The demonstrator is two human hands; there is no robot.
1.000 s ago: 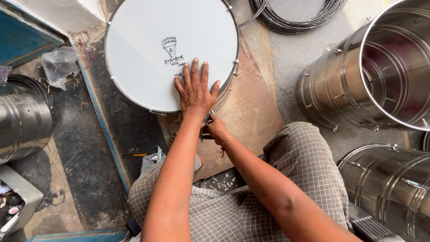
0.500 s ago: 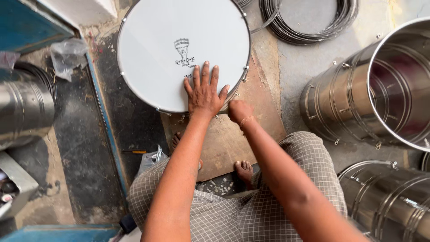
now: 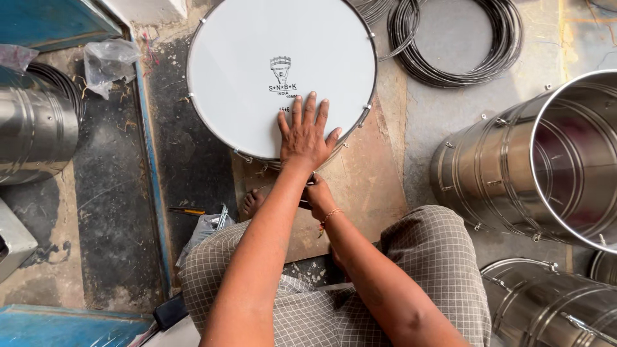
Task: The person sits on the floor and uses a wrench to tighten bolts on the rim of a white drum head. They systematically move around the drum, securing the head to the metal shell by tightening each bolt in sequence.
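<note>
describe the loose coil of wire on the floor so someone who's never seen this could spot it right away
Start at the big round white-skinned drum under the person's flat left hand. Look just past its rim toward the upper right, on the bare grey concrete floor: the coil of thin dark metal wire hoops lies flat there. Unlike the shiny steel drum shells nearby, it is dark, thin and open in the middle.

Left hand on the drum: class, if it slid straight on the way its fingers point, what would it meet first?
The left hand lies flat on the white drumhead, fingers pointing up the picture. Going straight on, it would first cross the small black printed emblem, then bare skin up to the far rim.
</note>
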